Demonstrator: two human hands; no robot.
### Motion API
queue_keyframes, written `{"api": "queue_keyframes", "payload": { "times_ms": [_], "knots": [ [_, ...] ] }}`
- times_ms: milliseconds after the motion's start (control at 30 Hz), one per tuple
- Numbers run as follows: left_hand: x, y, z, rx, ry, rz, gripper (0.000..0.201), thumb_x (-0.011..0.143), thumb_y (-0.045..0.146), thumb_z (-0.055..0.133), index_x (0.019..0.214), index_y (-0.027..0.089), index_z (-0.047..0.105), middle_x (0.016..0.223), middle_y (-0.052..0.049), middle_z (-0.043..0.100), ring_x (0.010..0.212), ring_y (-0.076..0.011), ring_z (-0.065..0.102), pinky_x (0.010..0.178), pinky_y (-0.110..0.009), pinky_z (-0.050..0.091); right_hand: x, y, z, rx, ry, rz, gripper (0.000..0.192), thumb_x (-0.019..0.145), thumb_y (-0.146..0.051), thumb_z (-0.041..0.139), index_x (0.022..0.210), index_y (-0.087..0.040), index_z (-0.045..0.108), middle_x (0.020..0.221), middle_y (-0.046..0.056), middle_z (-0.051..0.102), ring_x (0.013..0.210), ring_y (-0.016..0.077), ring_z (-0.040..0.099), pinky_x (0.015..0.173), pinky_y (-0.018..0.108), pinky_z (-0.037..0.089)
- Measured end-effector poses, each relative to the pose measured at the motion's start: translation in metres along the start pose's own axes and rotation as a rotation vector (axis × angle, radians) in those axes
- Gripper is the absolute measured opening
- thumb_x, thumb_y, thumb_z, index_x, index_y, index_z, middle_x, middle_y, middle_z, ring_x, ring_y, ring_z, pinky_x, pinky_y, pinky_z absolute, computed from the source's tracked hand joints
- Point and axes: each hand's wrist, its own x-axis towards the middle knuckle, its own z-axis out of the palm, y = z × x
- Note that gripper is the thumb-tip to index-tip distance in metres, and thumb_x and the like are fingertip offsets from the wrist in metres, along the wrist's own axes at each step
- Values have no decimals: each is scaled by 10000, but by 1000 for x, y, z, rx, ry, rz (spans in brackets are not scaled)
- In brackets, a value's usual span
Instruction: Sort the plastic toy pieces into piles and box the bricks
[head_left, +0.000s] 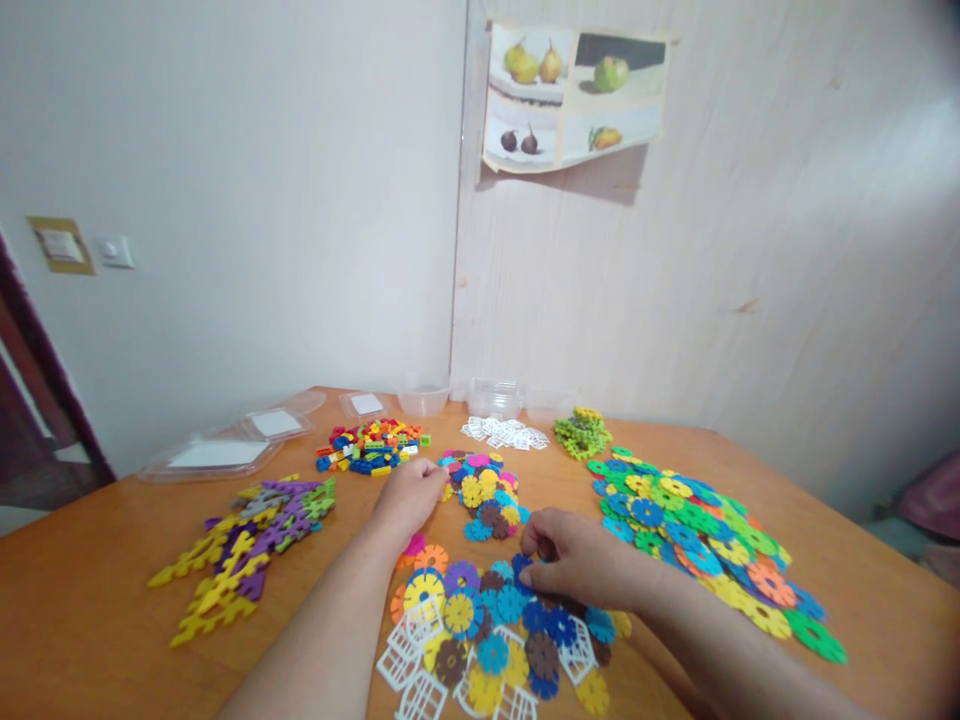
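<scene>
Head view: left hand [409, 497] rests curled, grip empty, on the small disc pile [484, 495]; right hand [577, 560] pinches a blue disc [521, 568] above the near pile [487, 630] mid-tabletop [90, 600]. Its forearm could scatter nearby discs.

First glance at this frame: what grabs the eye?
The bright plastic piles on the wooden table: a broad spread of green, blue and orange discs at right, and yellow and purple snowflake pieces at left. In the middle, the left hand touches a small disc cluster; the right hand pinches a blue disc over the nearest pile.
</scene>
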Motion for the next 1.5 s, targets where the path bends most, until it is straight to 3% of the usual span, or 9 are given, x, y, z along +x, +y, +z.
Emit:
{"api": "queue_keyframes", "payload": {
  "times_ms": [200,367,633,900,1033,1100,1200,1333,1500],
  "knots": [
    [1,-1,0,-8,-4,8,299,782,435,545,606,196,580,567,-5,602,551,-151,520,542,-247,308,-1,-2,0,66,-43,19,136,749,-257,675,860,-204,619,732,-28,619,649,116,534,546,207,316],
    [1,-1,0,-15,-7,1,288,778,425,547,603,198,570,542,3,569,532,-145,496,529,-244,298,-6,-4,-3,-2,-41,-15,195,727,-321,708,876,-219,634,782,-23,627,673,123,534,539,210,308],
    [3,-4,1,-22,-22,-8,296,782,437,541,612,197,570,569,-3,597,530,-142,494,522,-244,300,-5,-5,1,1,-33,-24,205,672,-229,694,863,-225,618,772,-38,611,672,119,523,528,204,304],
    [5,-7,2,6,-13,-1,301,792,443,530,622,199,574,588,-5,612,530,-143,509,517,-247,288,3,-15,6,535,-16,54,127,744,-220,644,831,-199,554,604,-74,508,514,73,439,485,188,303],
    [7,-9,3,13,-17,9,301,794,446,534,626,200,572,586,-2,605,547,-146,515,519,-243,291,14,-22,8,944,142,89,265,698,-283,696,867,-202,508,693,-24,624,632,114,596,609,225,450],
    [6,-8,3,7,-12,11,296,796,443,535,634,200,580,573,3,594,544,-145,510,525,-243,298,18,-22,9,1042,203,81,319,671,-299,721,883,-205,503,737,-6,645,691,135,636,676,259,488],
    [4,-6,2,3,-7,15,287,792,433,542,630,200,584,561,6,587,545,-147,511,536,-247,313,18,-16,9,944,194,83,269,713,-314,678,891,-205,508,673,-28,615,586,118,575,591,251,454],
    [2,-2,0,22,-5,20,285,787,414,537,603,202,583,562,2,589,562,-155,526,538,-254,314,10,-7,6,554,166,87,124,748,-258,631,834,-190,572,630,-46,564,567,102,507,528,213,373],
    [0,0,1,17,1,11,286,787,423,538,612,202,585,569,1,604,566,-157,544,539,-257,317,-8,-13,-4,219,-30,-6,133,772,-285,661,877,-204,650,710,-26,614,611,113,525,519,207,346]
  ]
}}
